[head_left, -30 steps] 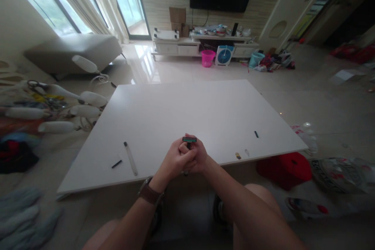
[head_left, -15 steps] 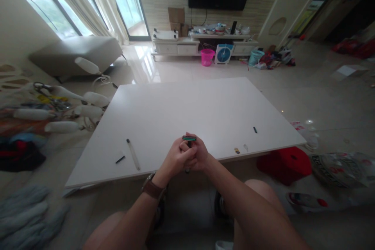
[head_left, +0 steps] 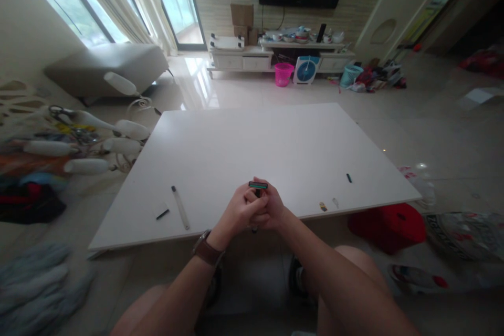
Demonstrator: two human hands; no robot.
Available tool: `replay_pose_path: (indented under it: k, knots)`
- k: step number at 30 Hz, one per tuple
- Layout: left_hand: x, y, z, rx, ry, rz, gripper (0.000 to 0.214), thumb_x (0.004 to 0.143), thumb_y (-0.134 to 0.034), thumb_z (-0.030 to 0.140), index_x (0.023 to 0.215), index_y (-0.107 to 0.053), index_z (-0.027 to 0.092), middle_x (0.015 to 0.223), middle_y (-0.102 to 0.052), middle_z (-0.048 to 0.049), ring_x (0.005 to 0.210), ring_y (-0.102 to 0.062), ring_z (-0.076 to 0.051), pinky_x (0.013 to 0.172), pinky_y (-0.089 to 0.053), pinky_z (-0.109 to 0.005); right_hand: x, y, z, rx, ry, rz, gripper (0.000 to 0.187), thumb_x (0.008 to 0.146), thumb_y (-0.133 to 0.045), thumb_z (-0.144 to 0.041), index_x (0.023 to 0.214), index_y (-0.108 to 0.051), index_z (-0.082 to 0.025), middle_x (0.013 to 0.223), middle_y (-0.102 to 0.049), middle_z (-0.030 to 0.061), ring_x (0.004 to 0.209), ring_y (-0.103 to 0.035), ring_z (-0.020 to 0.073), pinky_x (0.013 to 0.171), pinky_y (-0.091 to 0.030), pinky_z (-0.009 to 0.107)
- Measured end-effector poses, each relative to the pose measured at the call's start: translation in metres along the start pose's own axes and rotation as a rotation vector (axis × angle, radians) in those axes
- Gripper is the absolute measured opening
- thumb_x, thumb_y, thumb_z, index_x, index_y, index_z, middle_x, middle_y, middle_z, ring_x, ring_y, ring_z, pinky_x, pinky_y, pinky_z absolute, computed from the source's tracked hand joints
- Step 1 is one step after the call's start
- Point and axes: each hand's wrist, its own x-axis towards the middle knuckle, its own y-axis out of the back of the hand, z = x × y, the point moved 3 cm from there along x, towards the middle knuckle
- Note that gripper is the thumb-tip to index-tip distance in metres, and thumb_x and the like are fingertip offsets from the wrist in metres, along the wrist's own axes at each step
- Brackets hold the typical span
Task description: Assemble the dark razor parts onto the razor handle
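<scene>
A razor (head_left: 258,185) with a wide black head and a green strip stands upright over the near edge of the white table (head_left: 252,142). My left hand (head_left: 241,210), with a brown watch on its wrist, is closed around the handle. My right hand (head_left: 274,207) is wrapped on it from the other side, and the fingers of both overlap. Most of the handle is hidden; its dark end pokes out below my hands. To the left on the tabletop lie a long pale stick with a dark tip (head_left: 180,207) and a short black strip (head_left: 163,214).
On the table's right side are a small dark piece (head_left: 349,178), a tiny yellow item (head_left: 323,207) and a small clear item (head_left: 335,203). A red stool (head_left: 403,228) stands by the right edge. A lamp with white shades (head_left: 122,145) is at the left.
The view has shifted slightly, so the room sits a little farther right in the picture. Both hands keep the same grip on the razor.
</scene>
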Motion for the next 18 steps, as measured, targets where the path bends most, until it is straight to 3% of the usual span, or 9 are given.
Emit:
replay_pose_path:
  k: [11,18]
  knots:
    - [-0.0044,-0.0001,-0.0073,-0.008,0.072,-0.007,0.031,0.072,-0.074,0.045,0.071,-0.066,0.015,0.053,-0.060,-0.0007,0.046,-0.059,-0.016,0.042,-0.044,-0.025,-0.0018,-0.0009,0.0055,-0.069,0.027,0.003,0.067,0.096,-0.007,-0.068,0.052,-0.027,-0.022,0.033,-0.023,-0.0055,0.021,-0.022,0.0101,0.022,-0.027,0.021]
    - [-0.0028,-0.0006,-0.0106,-0.079,0.154,-0.027,0.036,0.074,-0.073,0.048,0.081,-0.065,0.015,0.052,-0.061,-0.0005,0.042,-0.061,-0.018,0.035,-0.041,-0.023,-0.0023,-0.0059,0.0024,-0.040,0.067,-0.078,0.066,0.094,-0.019,-0.073,0.053,-0.028,-0.022,0.033,-0.030,-0.0052,0.021,-0.025,0.0105,0.026,-0.032,0.022]
